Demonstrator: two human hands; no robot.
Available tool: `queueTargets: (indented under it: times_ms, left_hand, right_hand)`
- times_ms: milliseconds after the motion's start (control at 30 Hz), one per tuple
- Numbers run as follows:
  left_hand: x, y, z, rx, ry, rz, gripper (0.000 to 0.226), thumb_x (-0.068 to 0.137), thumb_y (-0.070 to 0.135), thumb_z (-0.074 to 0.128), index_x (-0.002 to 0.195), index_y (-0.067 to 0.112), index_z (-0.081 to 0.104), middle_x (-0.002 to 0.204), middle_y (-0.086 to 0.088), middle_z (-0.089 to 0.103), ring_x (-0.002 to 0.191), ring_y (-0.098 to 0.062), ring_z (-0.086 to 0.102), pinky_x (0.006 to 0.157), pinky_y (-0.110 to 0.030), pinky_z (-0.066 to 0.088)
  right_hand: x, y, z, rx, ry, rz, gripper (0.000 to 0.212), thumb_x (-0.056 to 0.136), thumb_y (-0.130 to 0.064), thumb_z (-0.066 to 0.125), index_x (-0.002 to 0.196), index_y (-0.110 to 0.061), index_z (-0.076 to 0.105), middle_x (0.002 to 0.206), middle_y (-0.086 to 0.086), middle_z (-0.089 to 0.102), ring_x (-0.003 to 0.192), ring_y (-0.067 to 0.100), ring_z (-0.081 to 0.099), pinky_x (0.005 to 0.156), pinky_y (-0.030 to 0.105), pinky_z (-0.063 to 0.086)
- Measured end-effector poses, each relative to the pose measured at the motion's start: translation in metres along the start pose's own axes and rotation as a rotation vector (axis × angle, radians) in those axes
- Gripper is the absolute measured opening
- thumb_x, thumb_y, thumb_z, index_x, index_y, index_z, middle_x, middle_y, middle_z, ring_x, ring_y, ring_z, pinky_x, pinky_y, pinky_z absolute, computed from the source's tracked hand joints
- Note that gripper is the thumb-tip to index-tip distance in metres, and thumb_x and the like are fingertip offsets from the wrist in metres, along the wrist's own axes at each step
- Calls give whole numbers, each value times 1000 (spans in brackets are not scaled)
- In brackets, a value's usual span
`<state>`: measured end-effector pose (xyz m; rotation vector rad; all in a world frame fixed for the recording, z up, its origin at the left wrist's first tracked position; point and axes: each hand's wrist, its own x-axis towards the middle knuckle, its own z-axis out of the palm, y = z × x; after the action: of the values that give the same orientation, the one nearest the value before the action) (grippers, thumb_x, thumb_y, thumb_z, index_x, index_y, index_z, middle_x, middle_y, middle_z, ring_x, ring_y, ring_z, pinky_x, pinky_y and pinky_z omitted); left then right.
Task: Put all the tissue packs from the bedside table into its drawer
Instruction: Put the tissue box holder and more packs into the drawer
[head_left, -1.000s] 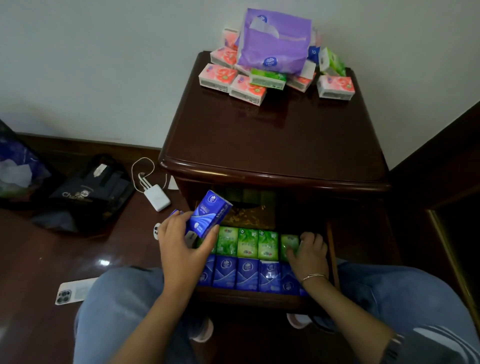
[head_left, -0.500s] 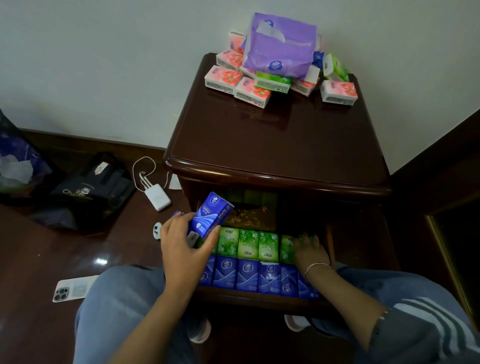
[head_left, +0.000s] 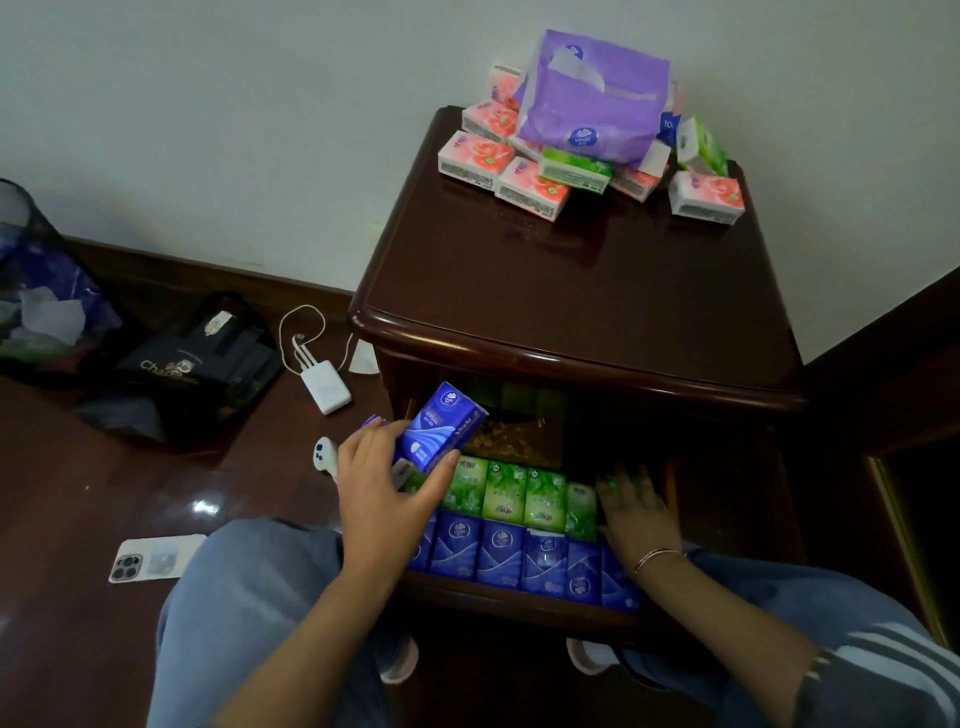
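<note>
Tissue pack (head_left: 444, 426) in left hand (head_left: 384, 499) | green packs (head_left: 506, 493) beneath | phone (head_left: 156, 557) on floor (head_left: 78, 519)

Setting: home bedroom. You face a dark wooden bedside table (head_left: 571, 291) against a white wall; glossy wood floor (head_left: 78, 493) with phone (head_left: 156, 558), white charger (head_left: 327, 387), black bag (head_left: 192, 369), waste bin (head_left: 31, 291).
</note>
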<state>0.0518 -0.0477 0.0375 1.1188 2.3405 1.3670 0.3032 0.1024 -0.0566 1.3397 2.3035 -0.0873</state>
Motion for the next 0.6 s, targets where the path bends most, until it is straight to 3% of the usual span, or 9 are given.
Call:
queueTargets:
  times_ms: [100,167,300,400,500,533,600]
  left_hand:
    - [2,3,1,-9,19,4,53,73,57,62,107,17,60,100,13,54,112,0,34,87,-27,35]
    - [2,3,1,-18,11,2,52,73,55,62,107,16,60,100,13,54,113,0,34,87,-28,35]
    - [1,1,0,-20,1,-5,47,73,49,66,107,17,60,100,13,54,112,3,33,87,-27,34]
    - [4,2,1,-21,11,-7,48,73,50,65,108,18,59,101,13,54,113,1,34,87,-29,36]
    - [4,2,5,-22,-15,6,51,76,54,68,109,16,59,104,11,56,114,4,31,87,-30,37]
    - [3,2,6,-17,-32,11,51,76,54,69,109,16,59,105,9,57,115,4,31,86,-30,38]
    - [0,2,7,13,-67,36,50,75,50,73,109,15,59,106,6,58,116,-2,34,87,-34,41]
  right_hand:
    - [0,-1,2,13,-90,-27,69,97,-43,32,150,-20,-6,159,12,-4,146,28,-1,117,41,6]
    - [0,-5,1,148,-165,-50,71,97,-39,32,149,-17,-12,158,16,-9,146,30,-3,118,39,4]
    - [-9,-8,4,381,-241,40,74,96,-25,39,149,-10,-11,156,20,-13,146,33,0,117,36,13]
    - [-16,-8,5,472,-327,100,74,94,-20,44,149,-5,-3,157,20,-2,143,33,20,111,32,28]
    - [-22,-14,-2,517,-365,100,80,89,-16,49,150,-9,-3,157,18,-2,144,30,18,111,29,29]
    - [-24,-14,-5,559,-362,117,80,88,-14,49,150,-11,0,157,18,1,143,30,21,109,28,31]
    - [-28,-12,-17,682,-299,196,68,88,-11,47,148,-11,16,149,21,31,132,32,40,97,26,39]
